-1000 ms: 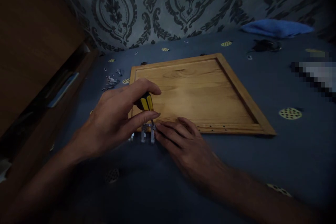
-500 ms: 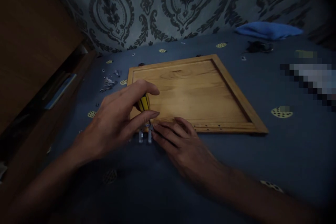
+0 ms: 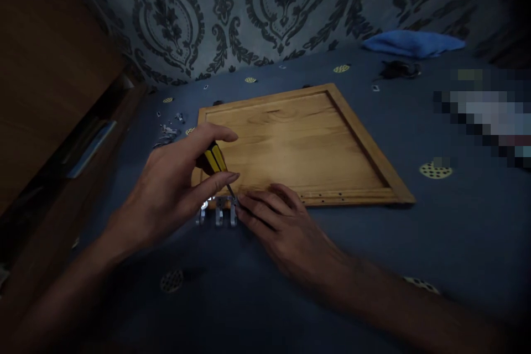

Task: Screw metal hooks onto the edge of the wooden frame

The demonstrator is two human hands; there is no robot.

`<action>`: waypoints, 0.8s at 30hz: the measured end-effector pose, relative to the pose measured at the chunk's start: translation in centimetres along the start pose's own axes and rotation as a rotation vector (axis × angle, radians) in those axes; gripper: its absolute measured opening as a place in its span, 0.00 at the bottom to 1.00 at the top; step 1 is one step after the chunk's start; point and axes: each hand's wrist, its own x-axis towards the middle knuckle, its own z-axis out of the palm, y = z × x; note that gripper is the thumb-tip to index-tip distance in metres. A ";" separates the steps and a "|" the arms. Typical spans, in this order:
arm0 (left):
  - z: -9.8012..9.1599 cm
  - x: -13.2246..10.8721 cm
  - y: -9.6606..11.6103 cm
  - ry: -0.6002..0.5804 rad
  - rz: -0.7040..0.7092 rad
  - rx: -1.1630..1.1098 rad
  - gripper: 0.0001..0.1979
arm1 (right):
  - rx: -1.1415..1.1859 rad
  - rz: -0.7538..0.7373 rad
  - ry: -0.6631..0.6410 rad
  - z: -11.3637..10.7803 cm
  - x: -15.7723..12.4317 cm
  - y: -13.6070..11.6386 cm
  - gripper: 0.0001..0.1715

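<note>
Left hand (image 3: 172, 177) curls round a screwdriver with a yellow-and-black handle (image 3: 216, 158), index finger raised apart from the thumb; right hand (image 3: 288, 227) lies with fingers bent and close together on the near edge of a framed, light-brown wooden panel (image 3: 290, 144), though whether its fingertips pinch anything cannot be told. The screwdriver slants, handle up and leftward, shaft down and rightward, its tip at the rightmost of several silvery metal brackets (image 3: 233, 214), which project toward the wearer near the panel's near left corner. Control is judged best with the shaft square to whatever the tip engages, pressure even, and the right fingertips clear of slips. The panel lies flat on dark blue patterned cloth (image 3: 360, 238), long axis apparently left to right.
</note>
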 end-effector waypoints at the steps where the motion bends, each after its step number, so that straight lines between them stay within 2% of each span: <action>1: 0.0 0.0 0.0 0.008 0.004 0.021 0.17 | 0.001 0.001 -0.002 0.0 0.0 0.0 0.19; 6: -0.5 -0.1 -0.6 -0.015 0.023 -0.039 0.18 | 0.013 0.008 -0.019 0.1 -0.1 -0.1 0.21; 10: -0.4 0.1 -0.3 -0.047 -0.066 -0.232 0.14 | 0.016 0.009 0.002 -0.1 0.0 -0.1 0.20; 13: 0.5 0.3 0.8 0.029 -0.206 -0.521 0.07 | 0.016 0.003 0.014 -0.1 0.1 -0.1 0.19; 15: 1.5 0.6 1.6 0.111 -0.293 -0.768 0.10 | 0.014 0.003 0.029 0.0 0.2 -0.1 0.18; 18: 3.0 1.5 2.2 0.268 -0.351 -1.077 0.18 | 0.010 0.009 0.053 0.1 0.2 -0.1 0.18; 20: 3.7 2.1 2.5 0.310 -0.397 -1.178 0.21 | 0.003 0.013 0.055 0.2 0.2 -0.1 0.18; 24: 4.2 3.2 2.7 0.274 -0.395 -1.204 0.23 | 0.007 0.023 0.068 0.2 0.2 -0.2 0.17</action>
